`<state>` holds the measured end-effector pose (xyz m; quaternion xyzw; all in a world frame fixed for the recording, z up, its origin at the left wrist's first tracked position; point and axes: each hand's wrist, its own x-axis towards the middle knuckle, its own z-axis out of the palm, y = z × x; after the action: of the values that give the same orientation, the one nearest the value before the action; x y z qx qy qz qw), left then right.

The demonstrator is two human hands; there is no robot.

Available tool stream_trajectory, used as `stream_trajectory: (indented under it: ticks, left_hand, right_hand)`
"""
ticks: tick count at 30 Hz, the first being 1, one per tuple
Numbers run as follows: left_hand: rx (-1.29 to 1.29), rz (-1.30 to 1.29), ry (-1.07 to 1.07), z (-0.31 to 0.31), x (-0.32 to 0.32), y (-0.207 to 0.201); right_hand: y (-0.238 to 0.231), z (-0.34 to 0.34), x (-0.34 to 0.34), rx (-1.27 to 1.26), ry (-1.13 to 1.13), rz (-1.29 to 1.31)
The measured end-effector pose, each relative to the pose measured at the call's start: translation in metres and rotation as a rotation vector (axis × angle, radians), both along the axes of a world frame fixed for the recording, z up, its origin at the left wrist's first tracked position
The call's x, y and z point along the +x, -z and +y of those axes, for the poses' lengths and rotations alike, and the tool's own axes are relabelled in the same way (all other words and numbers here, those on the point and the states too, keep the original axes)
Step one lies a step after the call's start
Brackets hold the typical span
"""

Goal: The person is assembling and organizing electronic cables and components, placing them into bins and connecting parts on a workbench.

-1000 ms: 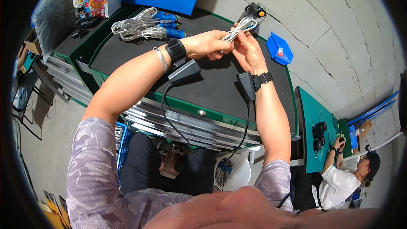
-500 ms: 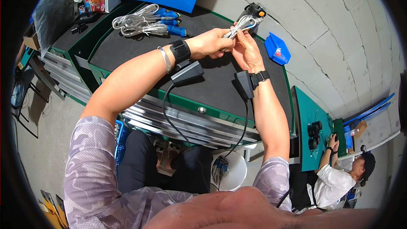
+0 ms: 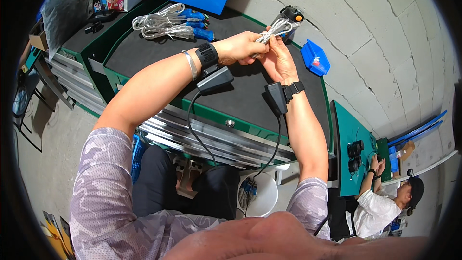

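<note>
A coiled, silvery-clear cable (image 3: 275, 29) is held up between my two hands over the far right of the dark bench mat (image 3: 154, 70). My left hand (image 3: 240, 48) is closed around its near end, knuckles up. Close against it, my right hand (image 3: 279, 60) pinches the coil with thumb and fingers; part of the cable is hidden behind the fingers. Several similar bundled cables (image 3: 166, 24) with blue plugs (image 3: 204, 34) lie in a pile on the mat, left of my hands.
Behind my hands stands a dark bottle (image 3: 291, 14) with an orange button. A blue bin (image 3: 315, 58) is at the bench's right edge. Below sits a white bucket (image 3: 271, 197) with cables inside. A person (image 3: 380, 209) works at a green table (image 3: 346, 163) to the right.
My view has shifted slightly, moving the bench and pile a little right in the picture. Both hands keep their hold on the coiled cable, with little finger movement.
</note>
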<state>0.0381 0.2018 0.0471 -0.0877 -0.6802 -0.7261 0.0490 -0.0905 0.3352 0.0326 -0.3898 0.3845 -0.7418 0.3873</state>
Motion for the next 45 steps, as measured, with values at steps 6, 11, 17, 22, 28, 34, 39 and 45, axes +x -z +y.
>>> stream_trajectory:
  ticks: [6,11,17,22,28,34,39,45]
  left_hand:
    - [-0.039,-0.020,-0.079,-0.002,-0.001,0.002]
    - [-0.310,-0.021,-0.271,-0.005,-0.004,0.003]
    - [-0.655,0.083,-0.423,-0.011,-0.005,-0.001]
    - [-0.712,0.205,-0.426,-0.013,-0.007,0.005]
    - [-0.774,0.158,-0.418,-0.014,-0.009,0.005]
    - [-0.897,0.197,-0.529,-0.012,-0.006,0.005]
    - [-0.897,0.196,-0.532,-0.012,-0.003,0.004]
    - [-0.672,0.156,-0.395,-0.007,0.005,-0.006]
  right_hand:
    - [0.002,-0.001,0.002,0.064,0.029,0.004]
    - [0.003,-0.003,0.010,0.095,0.094,0.018]
    - [-0.005,0.000,0.019,0.086,0.145,0.115]
    - [-0.009,0.004,0.018,0.066,0.298,0.091]
    - [-0.005,0.003,0.017,0.167,0.408,0.170]
    - [-0.006,0.002,0.019,0.184,0.354,0.136]
    - [-0.006,-0.001,0.024,0.178,0.374,0.164]
    - [-0.013,0.003,0.022,0.023,0.301,0.118]
